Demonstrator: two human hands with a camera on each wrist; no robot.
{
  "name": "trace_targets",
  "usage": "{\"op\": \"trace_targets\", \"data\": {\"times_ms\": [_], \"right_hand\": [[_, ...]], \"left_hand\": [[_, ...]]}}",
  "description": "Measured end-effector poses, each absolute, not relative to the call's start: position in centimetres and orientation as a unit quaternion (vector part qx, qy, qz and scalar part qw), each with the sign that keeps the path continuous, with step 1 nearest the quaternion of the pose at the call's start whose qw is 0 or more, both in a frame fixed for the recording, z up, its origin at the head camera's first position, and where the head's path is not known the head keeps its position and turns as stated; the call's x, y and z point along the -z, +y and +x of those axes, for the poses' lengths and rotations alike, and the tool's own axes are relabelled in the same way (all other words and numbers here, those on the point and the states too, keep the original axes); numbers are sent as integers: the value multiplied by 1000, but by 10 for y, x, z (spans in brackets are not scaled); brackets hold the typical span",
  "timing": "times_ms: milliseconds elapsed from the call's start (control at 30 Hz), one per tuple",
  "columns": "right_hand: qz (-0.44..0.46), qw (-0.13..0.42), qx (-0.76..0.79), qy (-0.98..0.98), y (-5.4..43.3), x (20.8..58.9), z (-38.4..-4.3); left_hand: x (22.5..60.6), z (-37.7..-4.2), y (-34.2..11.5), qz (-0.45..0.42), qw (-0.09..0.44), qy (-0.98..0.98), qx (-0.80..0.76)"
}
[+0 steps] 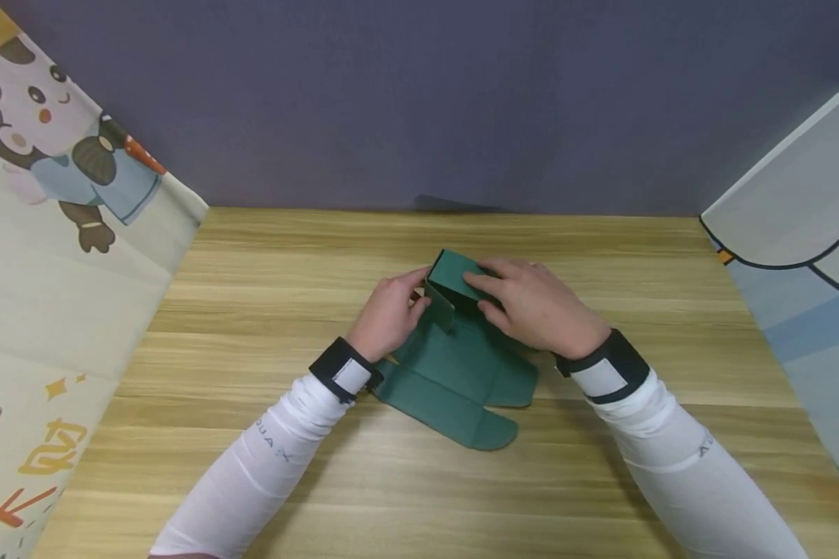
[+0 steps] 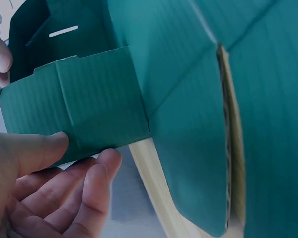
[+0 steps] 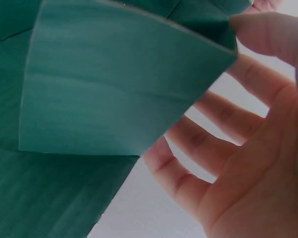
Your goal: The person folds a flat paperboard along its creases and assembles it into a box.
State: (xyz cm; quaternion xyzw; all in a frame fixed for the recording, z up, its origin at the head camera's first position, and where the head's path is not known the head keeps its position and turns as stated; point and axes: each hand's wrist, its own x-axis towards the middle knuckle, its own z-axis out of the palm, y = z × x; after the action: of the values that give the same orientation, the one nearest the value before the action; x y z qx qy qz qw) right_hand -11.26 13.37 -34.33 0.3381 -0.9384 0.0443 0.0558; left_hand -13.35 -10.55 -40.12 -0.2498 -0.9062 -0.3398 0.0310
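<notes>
A green cardboard box [image 1: 447, 361], partly folded, lies at an angle on the wooden table, its far wall raised and its near panel and flaps spread flat. My left hand [image 1: 387, 317] pinches the raised left side flap [image 2: 99, 99] between thumb and fingers; the thumb lies on its inner face in the left wrist view. At the far right corner, my right hand [image 1: 541, 307] holds the folded wall, fingers along its outside and thumb at the upper edge. Another side flap [image 3: 104, 94] stands beside that hand in the right wrist view. A slot shows in the far wall.
The wooden tabletop [image 1: 266, 256] surrounds the box. A dark blue-grey panel [image 1: 419, 101] rises at its far edge. Cloths printed with cartoon figures hang at the left [image 1: 49, 256] and right [image 1: 797, 256].
</notes>
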Motion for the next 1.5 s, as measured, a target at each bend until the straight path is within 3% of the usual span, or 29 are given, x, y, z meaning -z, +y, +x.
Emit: {"op": "trace_targets", "data": {"times_ms": [500,967,1500], "right_hand": [[346,73,-91,-931,119,345,-107],[344,124,-72,-928,99,351,-91],[327,127,-65,-934,92,355,-88]], "left_hand": [[404,-136,-97,-198,83,-930,297],[406,-149,-89,-147,131,-957,213],[407,-157,-86,-130,162,-963,171]]}}
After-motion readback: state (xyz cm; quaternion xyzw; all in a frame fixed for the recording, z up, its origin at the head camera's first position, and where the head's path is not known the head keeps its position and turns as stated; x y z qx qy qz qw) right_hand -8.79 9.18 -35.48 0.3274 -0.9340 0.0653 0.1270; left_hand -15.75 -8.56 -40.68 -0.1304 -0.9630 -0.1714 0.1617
